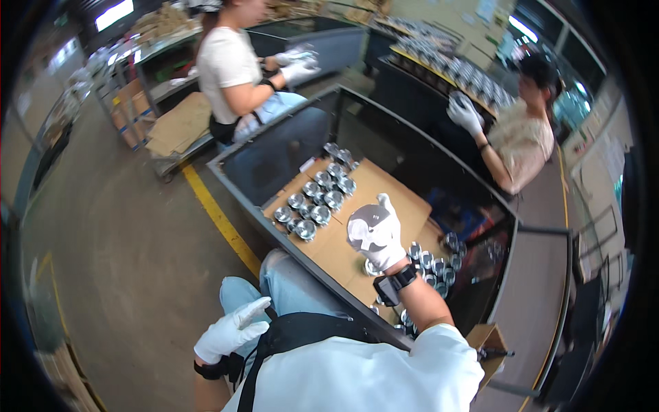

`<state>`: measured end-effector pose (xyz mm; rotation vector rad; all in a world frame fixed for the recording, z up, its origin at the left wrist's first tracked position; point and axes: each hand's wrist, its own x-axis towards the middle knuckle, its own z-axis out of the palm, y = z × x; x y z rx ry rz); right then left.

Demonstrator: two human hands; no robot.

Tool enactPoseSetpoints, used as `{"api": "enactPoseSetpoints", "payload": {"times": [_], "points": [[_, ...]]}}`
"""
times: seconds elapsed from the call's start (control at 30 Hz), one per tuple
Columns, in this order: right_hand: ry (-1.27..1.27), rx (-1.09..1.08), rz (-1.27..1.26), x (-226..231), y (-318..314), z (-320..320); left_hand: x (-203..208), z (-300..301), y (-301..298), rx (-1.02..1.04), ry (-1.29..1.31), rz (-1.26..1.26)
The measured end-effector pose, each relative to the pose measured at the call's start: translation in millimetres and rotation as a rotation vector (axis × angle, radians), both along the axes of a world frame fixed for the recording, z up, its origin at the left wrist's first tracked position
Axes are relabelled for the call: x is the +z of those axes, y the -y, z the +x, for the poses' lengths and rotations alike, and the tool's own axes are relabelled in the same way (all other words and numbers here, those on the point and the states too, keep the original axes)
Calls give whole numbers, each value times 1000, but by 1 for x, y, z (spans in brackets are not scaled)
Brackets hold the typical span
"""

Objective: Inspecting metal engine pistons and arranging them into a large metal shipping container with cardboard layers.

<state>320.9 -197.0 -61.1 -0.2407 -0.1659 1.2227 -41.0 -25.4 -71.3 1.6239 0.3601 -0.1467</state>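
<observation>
My right hand (388,242), in a white glove, is closed around a shiny round metal piston (364,223) with its flat face up. I hold it over the cardboard sheet (395,189) inside a large dark metal bin (274,161). Several pistons (320,214) stand in rows on the cardboard at the bin's left side. More pistons (437,266) sit at its right side, partly behind my right forearm. My gloved left hand (230,332) is held beside my thigh, outside the bin, with fingers apart and nothing in it.
Two people with white gloves work nearby: one (237,75) beyond the bin's left corner, one (518,137) at the far right. Rows of metal parts (446,65) stand on a rack at the back. A cart with cardboard (180,127) and a yellow floor line (218,216) lie left.
</observation>
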Motion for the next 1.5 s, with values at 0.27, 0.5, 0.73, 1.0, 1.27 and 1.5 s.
{"api": "enactPoseSetpoints", "payload": {"times": [0.27,0.5,0.73,1.0,1.27,1.5], "points": [[-182,516,154,35,-142,-114,57,-28,-9,312,197,-18],[168,603,-143,50,-186,-167,51,-23,-13,469,298,-809],[1306,116,308,83,-171,-177,61,16,-17,325,634,-1683],[1886,-382,249,82,-120,-178,70,18,-26,453,804,-1368],[1890,-558,219,71,-122,-183,67,25,-21,535,810,-1276],[1707,-371,-3,50,-124,-182,72,27,-21,963,650,-992]]}}
